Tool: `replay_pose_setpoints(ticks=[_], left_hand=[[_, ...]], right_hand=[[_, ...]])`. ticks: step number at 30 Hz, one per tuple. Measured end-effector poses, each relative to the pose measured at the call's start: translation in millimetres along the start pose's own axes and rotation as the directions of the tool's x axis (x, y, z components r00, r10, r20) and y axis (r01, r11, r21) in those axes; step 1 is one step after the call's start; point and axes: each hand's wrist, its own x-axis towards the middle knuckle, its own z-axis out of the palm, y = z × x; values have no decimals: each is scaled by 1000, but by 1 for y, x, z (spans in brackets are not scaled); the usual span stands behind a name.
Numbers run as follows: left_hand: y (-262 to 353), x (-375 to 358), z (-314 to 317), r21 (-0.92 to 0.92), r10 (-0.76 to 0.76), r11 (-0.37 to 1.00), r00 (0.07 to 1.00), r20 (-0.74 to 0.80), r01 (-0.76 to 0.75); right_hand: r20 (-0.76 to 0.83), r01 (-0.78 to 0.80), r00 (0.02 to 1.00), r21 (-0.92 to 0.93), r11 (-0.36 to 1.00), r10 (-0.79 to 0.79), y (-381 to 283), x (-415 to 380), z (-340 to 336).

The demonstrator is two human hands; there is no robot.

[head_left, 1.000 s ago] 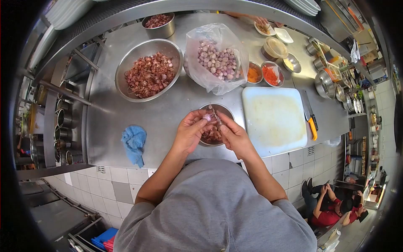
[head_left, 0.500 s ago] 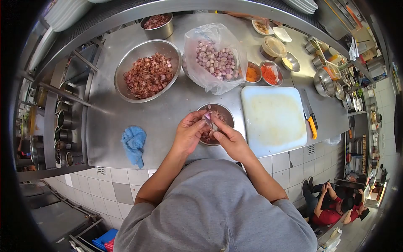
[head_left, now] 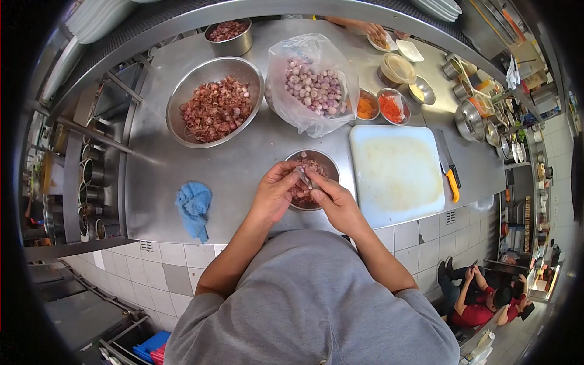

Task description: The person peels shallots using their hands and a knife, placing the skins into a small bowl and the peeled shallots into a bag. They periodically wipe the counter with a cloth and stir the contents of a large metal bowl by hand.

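Observation:
My left hand (head_left: 274,191) and my right hand (head_left: 336,199) meet over a small metal bowl (head_left: 329,163) of reddish peelings. The fingers of my left hand pinch a small shallot, largely hidden by the fingertips. Between the fingers of my right hand is a small knife (head_left: 305,177), its short blade against the shallot. Behind the bowl, a clear plastic bag (head_left: 283,55) holds peeled shallots (head_left: 313,88). A large steel bowl (head_left: 176,125) to the left is filled with unpeeled reddish shallots (head_left: 216,109).
A white cutting board (head_left: 398,173) lies right, beside a yellow-handled knife (head_left: 452,182). A blue cloth (head_left: 194,210) lies left. Small bowls and a lidded tub (head_left: 396,68) stand back right. Another person's hand (head_left: 370,29) reaches over a dish. People in red (head_left: 477,311) are lower right.
The shallot and blade have turned slightly between my fingers, with less purple showing. At the back, another person's hand has come in over the white dish.

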Motion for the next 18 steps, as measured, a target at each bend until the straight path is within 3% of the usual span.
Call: replay_pose_setpoints(ticks=[2,3,5,8,12,14,15,17,18], left_hand=[[0,1,-3,38,29,999,999,22,-30],[1,0,-1,37,29,999,999,21,-30],[4,-1,4,-24,-9,1000,1000,13,10],[7,-1,8,-25,-31,999,999,13,32],[13,0,11,-22,-34,999,999,43,35],[12,0,13,-12,-9,1000,1000,-21,9],[11,1,14,-12,-10,1000,1000,-22,9],[9,2,15,27,48,999,998,-51,-47],[8,2,13,26,47,999,998,-52,-46]], right_hand=[[30,-131,991,235,963,127,4,-3,2],[31,-132,991,235,963,129,3,-4,0],[266,-425,904,631,649,334,1,-3,-5],[203,-395,908,706,587,367,-2,0,-1],[175,-396,903,695,600,393,-4,3,-7],[94,-340,937,480,809,338,0,3,-8],[94,-340,936,480,808,338,3,3,-7],[-9,-115,993,269,956,122,8,2,-4],[-8,-117,992,269,956,123,7,2,-3]])
